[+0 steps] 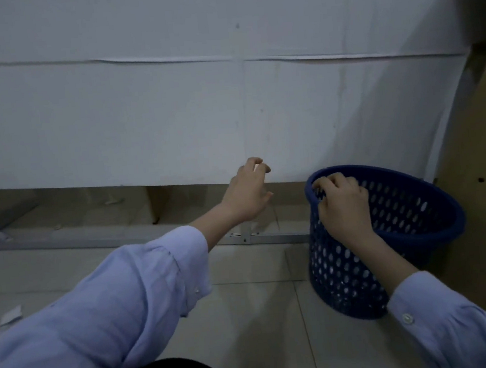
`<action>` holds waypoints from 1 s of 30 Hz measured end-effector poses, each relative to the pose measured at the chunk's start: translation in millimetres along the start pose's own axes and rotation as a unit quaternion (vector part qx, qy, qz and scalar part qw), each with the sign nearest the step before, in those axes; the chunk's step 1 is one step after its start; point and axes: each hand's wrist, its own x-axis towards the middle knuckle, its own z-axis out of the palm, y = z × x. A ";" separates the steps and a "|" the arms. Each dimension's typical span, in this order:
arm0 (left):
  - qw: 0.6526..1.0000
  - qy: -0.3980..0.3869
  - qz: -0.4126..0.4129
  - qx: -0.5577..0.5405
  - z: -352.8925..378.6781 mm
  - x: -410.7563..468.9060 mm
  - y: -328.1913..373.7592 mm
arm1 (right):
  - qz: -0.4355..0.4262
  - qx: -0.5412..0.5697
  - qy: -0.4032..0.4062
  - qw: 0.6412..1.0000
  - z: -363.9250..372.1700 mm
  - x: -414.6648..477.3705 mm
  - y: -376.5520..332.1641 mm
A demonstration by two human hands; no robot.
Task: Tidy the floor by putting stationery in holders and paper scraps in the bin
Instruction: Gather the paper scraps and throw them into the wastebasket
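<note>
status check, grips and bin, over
Left grip out ahead, loosely curled, nothing seen in it. Right grip holds blue bin by rim, bin tilted. Paper scraps on floor far left.

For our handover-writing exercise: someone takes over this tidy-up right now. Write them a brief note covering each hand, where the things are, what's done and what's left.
Left hand: stretched forward, fingers loosely curled; whether it pinches anything cannot be told.
Right hand: grips the near rim of the blue bin, which stands on the floor at the right.
Things: white paper scraps lie on the floor at the far left. No stationery or holders in view.
Done: unclear; the bin's bottom is hidden.
Left: put the scraps in the bin, then find the stationery and holders.
</note>
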 end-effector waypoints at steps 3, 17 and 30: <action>0.999 0.008 -0.020 0.038 -23.3 -18.4 -23.5 | -0.031 0.027 -0.015 0.999 2.1 1.2 -33.2; 0.982 0.013 -0.134 0.135 -132.0 -150.1 -147.0 | -0.218 0.044 -0.113 0.968 17.6 -6.7 -214.3; 0.949 -0.008 -0.282 0.138 -167.5 -280.6 -228.7 | -0.351 0.060 -0.255 0.899 48.4 -59.3 -373.3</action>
